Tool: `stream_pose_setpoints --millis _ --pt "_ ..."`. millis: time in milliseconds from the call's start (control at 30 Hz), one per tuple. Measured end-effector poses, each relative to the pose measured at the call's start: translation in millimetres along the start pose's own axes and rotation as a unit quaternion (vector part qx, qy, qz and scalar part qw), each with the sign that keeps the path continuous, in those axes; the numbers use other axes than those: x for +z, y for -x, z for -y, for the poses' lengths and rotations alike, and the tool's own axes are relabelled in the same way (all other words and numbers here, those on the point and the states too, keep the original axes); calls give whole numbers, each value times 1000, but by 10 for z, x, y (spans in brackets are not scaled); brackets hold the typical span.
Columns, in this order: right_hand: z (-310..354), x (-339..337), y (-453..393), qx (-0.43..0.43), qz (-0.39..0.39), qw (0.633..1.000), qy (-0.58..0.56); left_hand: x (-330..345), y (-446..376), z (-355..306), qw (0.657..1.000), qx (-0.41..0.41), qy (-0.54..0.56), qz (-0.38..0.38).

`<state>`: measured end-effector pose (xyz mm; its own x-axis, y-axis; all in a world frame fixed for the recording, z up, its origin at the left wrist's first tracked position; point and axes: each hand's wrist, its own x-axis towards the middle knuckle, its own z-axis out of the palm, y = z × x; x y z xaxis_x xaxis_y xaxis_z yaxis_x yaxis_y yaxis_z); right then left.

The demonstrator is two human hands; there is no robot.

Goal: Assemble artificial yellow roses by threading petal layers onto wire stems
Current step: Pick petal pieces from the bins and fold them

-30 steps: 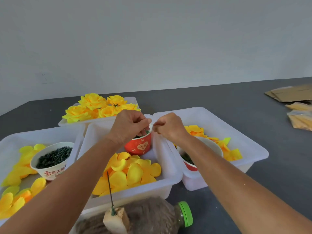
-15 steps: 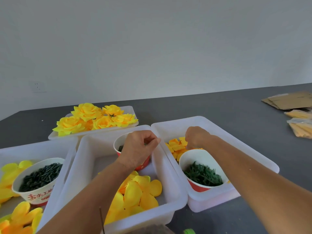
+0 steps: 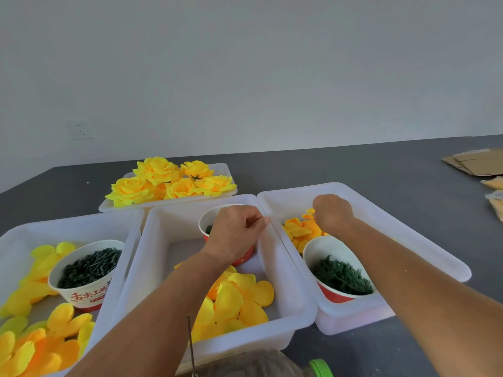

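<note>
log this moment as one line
left hand: over middle cup | right hand: reaching orange petals | wire stem: bare

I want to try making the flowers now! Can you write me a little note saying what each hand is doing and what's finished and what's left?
Left hand: over the red paper cup in the middle white plastic tub, fingers curled; what it pinches is too small to see.
Right hand: reaching into the orange-yellow fabric petals in the right white tub.
Done: finished yellow roses lie in the far tray.
Left: loose yellow petal layers in the middle tub; the upright wire stem is still bare.
</note>
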<state>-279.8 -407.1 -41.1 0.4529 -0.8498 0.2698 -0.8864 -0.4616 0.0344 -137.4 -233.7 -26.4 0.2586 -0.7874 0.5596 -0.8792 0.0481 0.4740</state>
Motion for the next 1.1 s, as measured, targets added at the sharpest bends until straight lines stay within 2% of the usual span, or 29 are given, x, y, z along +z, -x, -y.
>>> stream_pose_setpoints --millis 100,167,233,300,367,433,500,567,667,700,933,1100 --pt "-97 -20 50 28 -62 996 -63 8 0 11 1000 -10 -5 2" --pt "-152 -73 68 67 -94 978 -174 3 5 13 1000 -18 -8 0" --pt "-159 -195 52 80 -124 944 -295 -1 8 13 1000 -23 -10 0" --pt "-96 -354 38 74 -121 886 -442 -6 -5 0 999 -37 7 -13" --pt "37 -516 107 58 -61 786 -612 -44 -26 -26 994 -72 70 -45" --pt "162 -598 236 16 33 711 -702 -70 -47 -55 974 -131 175 -59" --pt "300 -592 368 -43 104 695 -710 -106 -57 -74 929 -203 304 -48" --pt "431 -547 477 -70 129 687 -712 -128 -50 -77 891 -233 388 -35" --pt "525 -471 547 -41 160 621 -767 -125 -27 -49 869 -242 430 -46" --pt "525 -465 556 -32 175 609 -773 -118 -29 -36 863 -244 439 -59" --pt "500 -436 571 -37 226 639 -735 -117 -52 -51 846 -245 457 -120" --pt "540 -402 601 -32 177 635 -751 -126 -41 -86 835 -253 485 -62"
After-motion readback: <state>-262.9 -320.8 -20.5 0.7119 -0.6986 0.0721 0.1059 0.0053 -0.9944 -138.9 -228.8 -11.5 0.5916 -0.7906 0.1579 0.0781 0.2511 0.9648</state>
